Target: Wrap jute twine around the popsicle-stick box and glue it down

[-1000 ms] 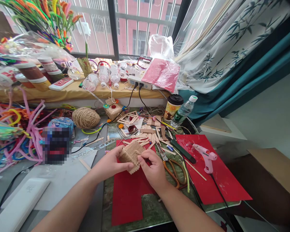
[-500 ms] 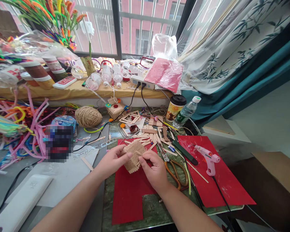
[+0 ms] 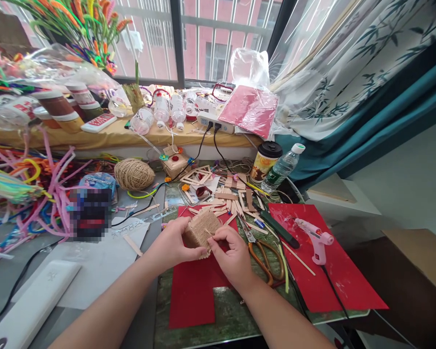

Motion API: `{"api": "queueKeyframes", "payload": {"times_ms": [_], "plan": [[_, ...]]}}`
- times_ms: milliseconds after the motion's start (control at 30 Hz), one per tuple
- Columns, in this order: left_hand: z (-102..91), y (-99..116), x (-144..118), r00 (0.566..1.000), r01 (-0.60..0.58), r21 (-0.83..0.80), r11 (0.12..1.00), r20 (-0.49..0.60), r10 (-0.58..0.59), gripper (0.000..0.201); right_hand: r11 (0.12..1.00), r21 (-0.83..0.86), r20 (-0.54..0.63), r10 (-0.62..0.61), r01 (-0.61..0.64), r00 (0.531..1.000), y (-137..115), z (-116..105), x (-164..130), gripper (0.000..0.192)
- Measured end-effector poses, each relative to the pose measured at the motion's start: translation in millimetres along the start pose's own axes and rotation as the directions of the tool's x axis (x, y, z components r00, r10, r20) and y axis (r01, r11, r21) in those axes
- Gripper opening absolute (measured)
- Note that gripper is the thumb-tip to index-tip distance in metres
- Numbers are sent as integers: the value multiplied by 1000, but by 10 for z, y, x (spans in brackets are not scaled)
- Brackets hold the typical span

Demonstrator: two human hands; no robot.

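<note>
A small box wrapped in jute twine (image 3: 200, 230), with scalloped wooden edges, is tilted above red paper (image 3: 192, 300). My left hand (image 3: 174, 245) grips its left side, with the thumb along the lower edge. At its right side, my right hand (image 3: 231, 252) pinches what looks like a thin strand of twine (image 3: 210, 232) against the wrapped face. Just right of that hand lie orange-handled scissors (image 3: 265, 264). Loose wooden craft sticks (image 3: 227, 196) spread out behind the box, and a ball of twine (image 3: 134, 173) sits farther back on the left.
To the right, a pink glue gun (image 3: 317, 240) rests on red card (image 3: 352, 286), its cord trailing forward. A lidded cup (image 3: 265, 162) and water bottle (image 3: 283, 167) stand behind. Pipe cleaners (image 3: 47, 189) crowd the left. A black cable (image 3: 199, 152) crosses the craft pieces.
The box has turned in my left hand, showing more of its side face. My left thumb has shifted down to the lower edge. The right hand still pinches at the twine.
</note>
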State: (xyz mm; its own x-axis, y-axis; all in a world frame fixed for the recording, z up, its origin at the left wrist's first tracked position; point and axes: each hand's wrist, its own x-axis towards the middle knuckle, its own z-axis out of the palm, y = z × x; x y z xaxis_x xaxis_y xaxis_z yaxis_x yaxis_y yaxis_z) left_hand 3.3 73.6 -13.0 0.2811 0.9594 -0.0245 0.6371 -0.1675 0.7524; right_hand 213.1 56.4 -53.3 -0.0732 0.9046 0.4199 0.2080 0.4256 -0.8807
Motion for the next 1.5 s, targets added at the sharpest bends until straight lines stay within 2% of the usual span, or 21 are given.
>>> {"api": "queueKeyframes", "payload": {"times_ms": [100, 267, 367, 600, 967, 1167, 1267, 1333, 1367, 1433, 1500], "plan": [[-18, 46, 0, 1000, -22, 52, 998, -16, 22, 44, 1000, -4, -10, -10, 10, 1000, 18, -11, 11, 11], [-78, 25, -6, 995, -12, -160, 987, 95, 28, 49, 1000, 14, -45, 4, -4, 999, 33, -25, 27, 9], [-86, -17, -8, 993, -2, -227, 974, 118, 30, 55, 999, 37, -57, 17, -15, 998, 26, -25, 33, 10], [-79, -46, 14, 993, -5, -131, 991, 113, 20, 55, 997, 70, -55, 21, -17, 998, 46, -16, 15, 8], [-141, -2, -19, 992, -57, -89, 994, 104, 66, 55, 994, 106, -57, 33, -27, 998, 17, 4, 18, 10], [-198, -26, -37, 982, -11, -70, 997, 187, 24, 58, 991, 127, -65, 46, -37, 997, 25, 16, 15, 10], [-246, -91, -52, 964, 6, -171, 985, 262, 40, 66, 991, 128, -75, 46, -37, 996, 16, 13, 24, 10], [-257, -150, -43, 946, 8, -287, 958, 311, 85, 62, 991, 125, -70, 47, -38, 996, 12, 10, 31, 9], [-251, -179, -30, 947, 20, -339, 940, 308, 91, 56, 991, 128, -69, 49, -40, 996, 12, 8, 34, 9], [-219, -226, 12, 973, 69, -409, 910, 229, 30, 46, 989, 145, -68, 54, -43, 996, 14, 5, 36, 8], [-169, -251, 63, 992, 112, -444, 889, 109, -70, 54, 986, 158, -60, 54, -44, 997, 16, 5, 34, 7]]}}
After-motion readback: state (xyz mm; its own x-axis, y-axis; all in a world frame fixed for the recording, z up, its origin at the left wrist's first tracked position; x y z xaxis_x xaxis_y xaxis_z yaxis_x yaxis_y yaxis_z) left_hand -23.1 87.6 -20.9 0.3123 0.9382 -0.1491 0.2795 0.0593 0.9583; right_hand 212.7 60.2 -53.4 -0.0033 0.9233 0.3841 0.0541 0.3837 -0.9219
